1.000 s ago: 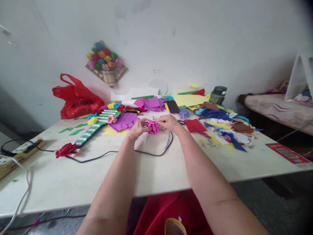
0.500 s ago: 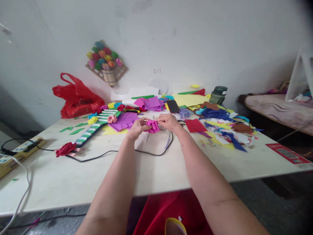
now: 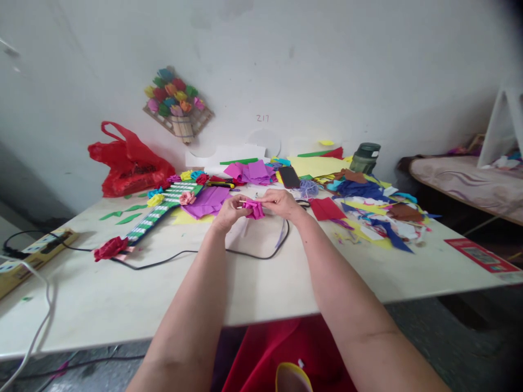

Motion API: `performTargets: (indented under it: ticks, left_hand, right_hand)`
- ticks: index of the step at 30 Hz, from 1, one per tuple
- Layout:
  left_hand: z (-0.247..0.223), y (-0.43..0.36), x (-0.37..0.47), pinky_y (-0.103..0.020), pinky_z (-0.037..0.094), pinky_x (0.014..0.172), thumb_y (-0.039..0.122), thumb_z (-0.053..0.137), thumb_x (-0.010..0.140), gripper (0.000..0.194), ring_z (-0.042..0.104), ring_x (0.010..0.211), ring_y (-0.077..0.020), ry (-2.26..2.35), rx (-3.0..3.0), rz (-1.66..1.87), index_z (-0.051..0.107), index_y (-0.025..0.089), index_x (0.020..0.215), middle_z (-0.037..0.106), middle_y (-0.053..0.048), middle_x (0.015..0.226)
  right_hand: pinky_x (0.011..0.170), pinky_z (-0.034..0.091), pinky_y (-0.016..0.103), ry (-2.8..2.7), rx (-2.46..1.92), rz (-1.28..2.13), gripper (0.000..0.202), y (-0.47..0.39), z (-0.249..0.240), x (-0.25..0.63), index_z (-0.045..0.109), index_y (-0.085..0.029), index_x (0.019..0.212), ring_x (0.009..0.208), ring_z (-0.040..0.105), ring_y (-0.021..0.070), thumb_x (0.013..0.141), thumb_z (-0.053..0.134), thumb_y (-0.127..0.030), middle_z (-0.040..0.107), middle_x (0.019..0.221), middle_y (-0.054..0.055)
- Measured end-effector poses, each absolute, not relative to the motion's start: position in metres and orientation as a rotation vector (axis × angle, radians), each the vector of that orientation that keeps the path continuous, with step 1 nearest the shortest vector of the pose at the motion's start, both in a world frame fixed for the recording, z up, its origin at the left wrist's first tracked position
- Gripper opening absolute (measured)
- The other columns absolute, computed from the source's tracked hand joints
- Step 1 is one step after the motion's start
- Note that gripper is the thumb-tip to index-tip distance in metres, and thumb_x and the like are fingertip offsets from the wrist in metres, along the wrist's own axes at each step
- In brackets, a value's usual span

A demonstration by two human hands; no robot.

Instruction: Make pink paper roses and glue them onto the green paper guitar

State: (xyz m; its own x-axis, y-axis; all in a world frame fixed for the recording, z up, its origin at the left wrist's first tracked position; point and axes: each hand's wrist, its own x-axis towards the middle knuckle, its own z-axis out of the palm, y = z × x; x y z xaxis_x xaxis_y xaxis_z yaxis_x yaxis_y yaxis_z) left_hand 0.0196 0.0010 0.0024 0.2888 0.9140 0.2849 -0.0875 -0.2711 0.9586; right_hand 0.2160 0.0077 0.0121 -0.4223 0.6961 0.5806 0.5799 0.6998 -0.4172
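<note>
A bright pink paper flower [image 3: 255, 210] is held up above the table, between my two hands. My left hand [image 3: 232, 211] pinches it from the left side, fingers closed. From the right, the fingers of my right hand [image 3: 281, 202] are pressed together at the flower's upper edge. A thin pale stick or edge seems to show between the fingertips, too small to make out. Beyond my left wrist lie purple paper sheets [image 3: 207, 201]. A green-and-white striped piece with paper flowers, shaped like a guitar neck [image 3: 153, 218], rests to the left.
A black cord [image 3: 180, 253] runs across the table [image 3: 269, 288] below my hands. Paper scraps [image 3: 368, 209], a phone [image 3: 289, 177] and a dark green bottle [image 3: 365, 158] are to the right. A red plastic bag [image 3: 126, 163] and a power strip [image 3: 38, 258] stand left.
The pink flower has turned slightly between my fingers and shows a different side. Both hands stay in nearly the same place, still closed on it.
</note>
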Motion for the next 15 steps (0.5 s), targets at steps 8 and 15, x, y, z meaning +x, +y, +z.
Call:
performTargets:
  ticks: [8,15]
  left_hand:
    - [0.0031,0.0000,0.0211,-0.026,0.046,0.060,0.017,0.071,0.053,0.027,0.057,0.059,-0.0124,0.806,1.506,1.245,0.063,0.013,0.078,0.061,0.000,0.065]
    - [0.0031,-0.0012,0.0221,-0.026,0.047,0.060,0.016,0.073,0.051,0.040,0.056,0.058,-0.0117,0.765,1.474,1.277,0.062,0.012,0.089,0.061,0.001,0.064]
  right_hand:
    - [0.069,0.043,0.023,-2.146,-0.953,0.169,0.027,0.0127,0.0087,0.2154,0.073,-0.027,0.101,0.078,0.061,0.0136,0.079,0.060,-0.018,0.067,0.086,0.003]
    - [0.070,0.044,0.023,-2.124,-0.956,0.162,0.026,0.0150,0.0073,0.2139,0.074,-0.029,0.099,0.080,0.062,0.0141,0.079,0.061,-0.018,0.070,0.090,0.003]
